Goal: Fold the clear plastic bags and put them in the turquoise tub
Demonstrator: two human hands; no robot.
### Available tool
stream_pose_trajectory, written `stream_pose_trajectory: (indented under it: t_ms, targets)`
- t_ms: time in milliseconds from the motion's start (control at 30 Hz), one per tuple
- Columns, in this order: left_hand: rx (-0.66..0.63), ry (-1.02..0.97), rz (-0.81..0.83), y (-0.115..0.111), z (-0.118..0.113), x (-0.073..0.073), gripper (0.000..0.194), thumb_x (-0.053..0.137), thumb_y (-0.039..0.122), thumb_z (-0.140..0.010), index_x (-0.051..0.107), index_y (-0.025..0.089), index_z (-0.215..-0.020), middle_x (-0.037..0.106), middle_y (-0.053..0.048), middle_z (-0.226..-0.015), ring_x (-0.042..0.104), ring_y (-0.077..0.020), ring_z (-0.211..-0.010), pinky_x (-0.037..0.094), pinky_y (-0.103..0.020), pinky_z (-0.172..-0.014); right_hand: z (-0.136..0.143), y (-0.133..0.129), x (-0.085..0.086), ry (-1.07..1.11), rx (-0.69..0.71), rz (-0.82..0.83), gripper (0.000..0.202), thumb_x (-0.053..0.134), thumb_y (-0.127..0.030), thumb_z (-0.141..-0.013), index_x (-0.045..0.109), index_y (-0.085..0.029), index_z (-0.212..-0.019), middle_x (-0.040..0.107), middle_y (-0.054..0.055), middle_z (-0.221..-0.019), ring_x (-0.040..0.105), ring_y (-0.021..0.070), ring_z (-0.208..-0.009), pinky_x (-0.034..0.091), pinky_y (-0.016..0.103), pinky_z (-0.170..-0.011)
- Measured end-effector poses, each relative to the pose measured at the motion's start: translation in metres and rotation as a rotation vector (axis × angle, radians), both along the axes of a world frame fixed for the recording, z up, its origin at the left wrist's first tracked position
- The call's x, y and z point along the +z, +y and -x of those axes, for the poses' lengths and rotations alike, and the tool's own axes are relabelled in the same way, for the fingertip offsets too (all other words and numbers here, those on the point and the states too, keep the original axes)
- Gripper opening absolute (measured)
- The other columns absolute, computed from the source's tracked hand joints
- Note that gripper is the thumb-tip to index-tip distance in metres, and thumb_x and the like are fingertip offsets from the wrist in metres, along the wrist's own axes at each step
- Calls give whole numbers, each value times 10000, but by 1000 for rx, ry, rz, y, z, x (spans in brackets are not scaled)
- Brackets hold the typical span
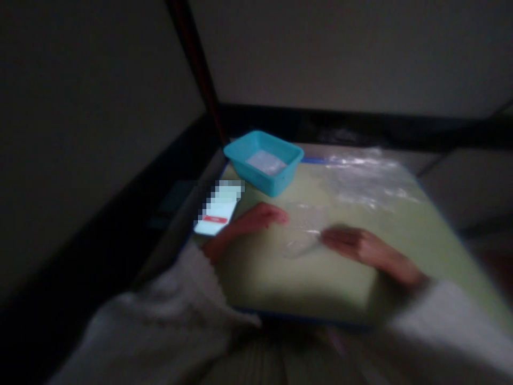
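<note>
A clear plastic bag (306, 216) lies on the yellow-green table (280, 278) between my hands. My left hand (266, 214) is at the bag's left edge, its fingers curled together; blur hides what they hold, if anything. On the right, my right hand (348, 243) has its fingers pressed together, with their tips at the bag's right edge. Whether the fingertips grip the plastic is too blurred to tell.
A turquoise basket (274, 182) with whitish material inside stands at the back left. A lit phone (220, 208) lies near the left edge. Crumpled clear plastic bags (368, 179) spread over the back right. Walls rise behind.
</note>
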State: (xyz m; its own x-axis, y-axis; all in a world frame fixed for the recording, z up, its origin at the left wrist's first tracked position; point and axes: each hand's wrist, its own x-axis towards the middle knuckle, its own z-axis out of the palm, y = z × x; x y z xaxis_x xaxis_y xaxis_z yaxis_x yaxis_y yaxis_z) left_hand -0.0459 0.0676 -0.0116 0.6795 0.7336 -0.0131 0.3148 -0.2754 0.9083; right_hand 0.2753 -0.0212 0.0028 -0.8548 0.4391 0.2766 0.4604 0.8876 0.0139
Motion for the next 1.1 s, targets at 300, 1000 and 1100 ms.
stream_pose_trajectory:
  t_ms: [300,1000,1100]
  targets:
    - [-67,0,-48,4,1,0,298,477,353,-901,693,149,-927,722,-65,-943,644,-178,-971,461,-293,-898,-1,1,6,5,-18,50,340,412,-127,-943,557,-158,-1249,659,106,-1180,632,194,-1066,549,365,-897]
    - [92,56,-184,5,-8,6,268,457,239,-854,672,144,-727,702,-25,-745,606,-123,-694,460,-228,-690,16,19,26,310,-390,523,404,329,-414,-956,579,-187,-734,617,36,-646,576,156,-557,448,261,-531]
    - [120,47,-189,5,-10,6,258,467,238,-849,664,149,-707,698,-20,-721,607,-123,-690,462,-230,-699,20,24,24,425,-499,639,414,362,-469,-927,514,-190,-660,520,-1,-556,479,129,-504,377,244,-478]
